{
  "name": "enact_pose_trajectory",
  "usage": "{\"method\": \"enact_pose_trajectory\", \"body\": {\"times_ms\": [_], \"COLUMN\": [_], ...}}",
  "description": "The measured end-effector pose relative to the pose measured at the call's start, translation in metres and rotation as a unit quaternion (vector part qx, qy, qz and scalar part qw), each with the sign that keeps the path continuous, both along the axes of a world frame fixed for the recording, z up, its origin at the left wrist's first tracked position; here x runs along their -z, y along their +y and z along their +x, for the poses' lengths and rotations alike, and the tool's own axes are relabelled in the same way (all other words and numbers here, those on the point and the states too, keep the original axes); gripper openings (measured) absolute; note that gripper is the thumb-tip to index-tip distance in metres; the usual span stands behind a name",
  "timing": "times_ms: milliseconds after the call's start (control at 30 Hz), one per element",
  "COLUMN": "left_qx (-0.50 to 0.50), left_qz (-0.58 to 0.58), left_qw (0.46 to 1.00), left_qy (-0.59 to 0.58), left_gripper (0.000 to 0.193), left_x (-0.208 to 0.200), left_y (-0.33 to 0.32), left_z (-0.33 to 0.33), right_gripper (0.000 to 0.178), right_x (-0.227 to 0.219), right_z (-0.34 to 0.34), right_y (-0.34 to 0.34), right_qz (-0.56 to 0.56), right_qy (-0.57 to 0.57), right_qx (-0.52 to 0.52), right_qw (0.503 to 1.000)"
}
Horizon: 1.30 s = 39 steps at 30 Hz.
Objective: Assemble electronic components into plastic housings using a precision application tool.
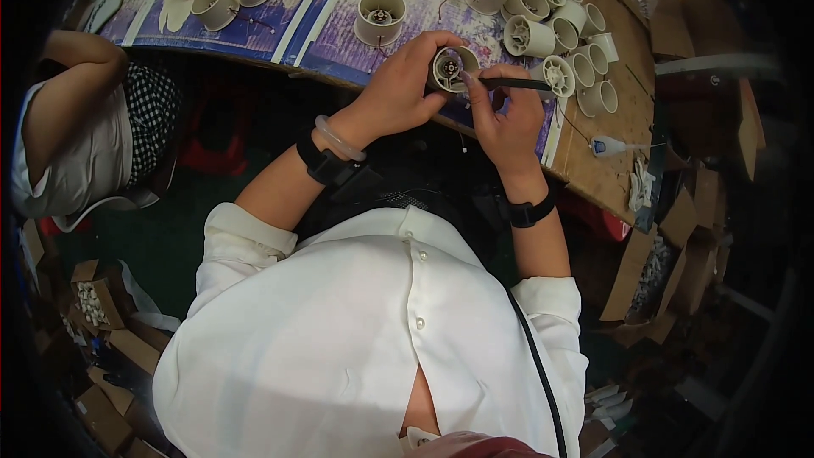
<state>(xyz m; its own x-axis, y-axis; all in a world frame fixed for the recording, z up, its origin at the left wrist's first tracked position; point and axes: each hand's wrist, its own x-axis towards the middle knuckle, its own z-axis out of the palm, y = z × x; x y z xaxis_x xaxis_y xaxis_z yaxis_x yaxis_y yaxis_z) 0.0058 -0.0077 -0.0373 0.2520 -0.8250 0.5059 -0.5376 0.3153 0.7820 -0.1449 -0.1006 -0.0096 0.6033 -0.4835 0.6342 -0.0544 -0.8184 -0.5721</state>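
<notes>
At the table's near edge my left hand is wrapped round a cream plastic cup-shaped housing, its open end tilted toward me. A round dark part with metal bits shows inside it. My right hand is closed on a slim black tool, whose shaft lies across the fingers. The fingertips and the tool's inner end are at the housing's rim; the exact kind of tool cannot be made out. Just beyond my hands another housing stands upright on the table.
Several more cream housings crowd the right of the table, others the far left, some with thin wires. A small bottle with a thin nozzle lies at the right. Cardboard boxes flank me. Another person sits at the left.
</notes>
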Motion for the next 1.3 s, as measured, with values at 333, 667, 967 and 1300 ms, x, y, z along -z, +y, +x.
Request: {"method": "enact_pose_trajectory", "body": {"times_ms": [333, 667, 967, 1300], "left_qx": [-0.006, 0.013, -0.08, 0.013], "left_qz": [0.007, -0.038, -0.103, -0.036], "left_qw": [1.0, 0.999, 0.986, 0.984], "left_qy": [-0.013, -0.019, 0.108, 0.174], "left_gripper": [0.061, 0.062, 0.062, 0.061], "left_x": [-0.001, -0.012, -0.011, -0.02], "left_y": [-0.001, 0.01, 0.041, -0.004], "left_z": [0.001, 0.008, 0.049, 0.043], "right_gripper": [0.015, 0.011, 0.011, 0.021], "right_x": [-0.003, -0.044, -0.031, -0.015], "right_z": [0.001, -0.034, -0.078, -0.058], "right_y": [-0.002, -0.019, -0.05, -0.046], "right_qz": [-0.053, 0.061, 0.126, -0.117], "right_qy": [0.011, -0.137, -0.023, 0.098], "right_qx": [-0.017, 0.016, 0.143, 0.218], "right_qw": [0.998, 0.989, 0.981, 0.964]}}
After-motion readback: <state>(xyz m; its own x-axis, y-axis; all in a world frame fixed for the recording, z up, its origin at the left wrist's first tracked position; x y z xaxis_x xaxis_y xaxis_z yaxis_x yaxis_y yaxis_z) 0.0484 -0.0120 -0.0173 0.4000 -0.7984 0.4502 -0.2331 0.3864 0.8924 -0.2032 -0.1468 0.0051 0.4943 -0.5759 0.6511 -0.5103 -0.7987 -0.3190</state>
